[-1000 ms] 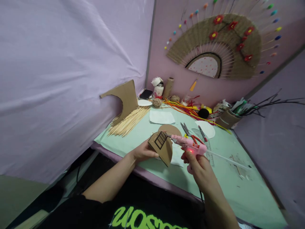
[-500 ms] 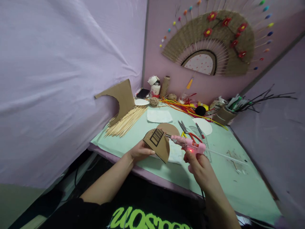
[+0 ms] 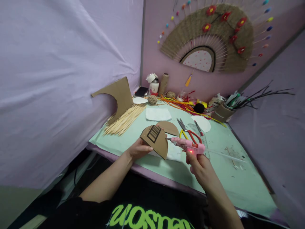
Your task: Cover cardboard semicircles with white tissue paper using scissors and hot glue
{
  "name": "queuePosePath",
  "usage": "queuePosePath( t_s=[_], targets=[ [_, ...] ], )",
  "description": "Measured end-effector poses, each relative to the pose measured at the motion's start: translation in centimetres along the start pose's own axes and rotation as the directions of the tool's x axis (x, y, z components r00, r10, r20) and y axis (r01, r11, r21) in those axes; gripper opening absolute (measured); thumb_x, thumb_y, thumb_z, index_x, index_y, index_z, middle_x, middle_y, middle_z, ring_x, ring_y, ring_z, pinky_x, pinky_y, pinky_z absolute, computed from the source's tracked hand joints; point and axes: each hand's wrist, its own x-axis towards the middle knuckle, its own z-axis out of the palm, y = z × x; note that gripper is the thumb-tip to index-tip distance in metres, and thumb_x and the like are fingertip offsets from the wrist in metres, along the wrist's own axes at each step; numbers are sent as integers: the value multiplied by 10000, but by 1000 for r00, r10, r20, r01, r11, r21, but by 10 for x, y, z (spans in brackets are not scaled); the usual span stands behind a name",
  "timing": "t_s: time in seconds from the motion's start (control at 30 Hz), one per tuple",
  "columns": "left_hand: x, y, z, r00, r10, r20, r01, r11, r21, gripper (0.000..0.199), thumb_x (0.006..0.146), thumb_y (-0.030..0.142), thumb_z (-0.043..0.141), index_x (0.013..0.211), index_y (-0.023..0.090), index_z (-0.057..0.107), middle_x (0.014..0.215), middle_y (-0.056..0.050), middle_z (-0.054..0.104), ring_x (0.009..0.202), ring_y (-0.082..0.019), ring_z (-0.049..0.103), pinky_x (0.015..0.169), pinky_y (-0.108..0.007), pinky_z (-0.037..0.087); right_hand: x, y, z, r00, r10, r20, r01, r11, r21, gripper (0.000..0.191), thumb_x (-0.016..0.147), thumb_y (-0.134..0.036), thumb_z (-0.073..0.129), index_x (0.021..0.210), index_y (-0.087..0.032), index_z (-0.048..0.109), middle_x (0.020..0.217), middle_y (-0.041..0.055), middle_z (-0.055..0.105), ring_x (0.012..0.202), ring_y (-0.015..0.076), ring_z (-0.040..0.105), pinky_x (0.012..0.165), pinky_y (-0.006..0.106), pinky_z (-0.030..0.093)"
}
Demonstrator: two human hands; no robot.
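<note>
Held half-disc (image 3: 156,141): brown corrugated cardboard, matt, smooth face, black print. Glue gun (image 3: 188,144): pink plastic, slight sheen, metal nozzle; stick behind it translucent. Scissors (image 3: 183,125): bare metal blades, red plastic handles. Skewers (image 3: 125,121): pale wood, matt. Twine ball (image 3: 152,99): rough, fibrous. Phone (image 3: 141,92): dark, glossy screen. Wall drape (image 3: 71,63): lilac cloth, matt, creased. Surface (image 3: 228,178): pale green covering, matt, mostly smooth. Twigs (image 3: 264,95): dark wood, rough.
</note>
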Motion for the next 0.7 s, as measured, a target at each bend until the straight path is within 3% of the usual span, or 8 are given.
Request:
queuePosePath(
  t_s=[0.13,0.33,0.7],
  targets=[
    [0,0,0,1000,-1,-16,1,1000,4,804,662,234,792,1404,208,484,1351,-167,588,1323,-367,476,1119,-555,301,-3,3,-4,998,24,50,-25,999,29,583,790,-741,496,688,-174,588,594,3,507,514,127,436,474,262,362],
    [0,0,1,999,0,-48,1,1000,12,797,649,234,804,1387,209,504,1339,-159,598,1326,-371,469,1120,-564,294,-6,2,-7,996,-29,87,23,997,75,562,825,-680,517,887,-151,695,767,57,619,582,134,471,491,251,377],
    [0,1,3,998,23,-57,-23,1000,-3,861,634,224,817,1418,240,463,1418,-154,532,1364,-378,422,1114,-565,311,-7,9,-6,998,19,59,-20,999,25,586,786,-735,494,739,-177,667,689,41,580,560,146,472,503,276,398]
  ],
)
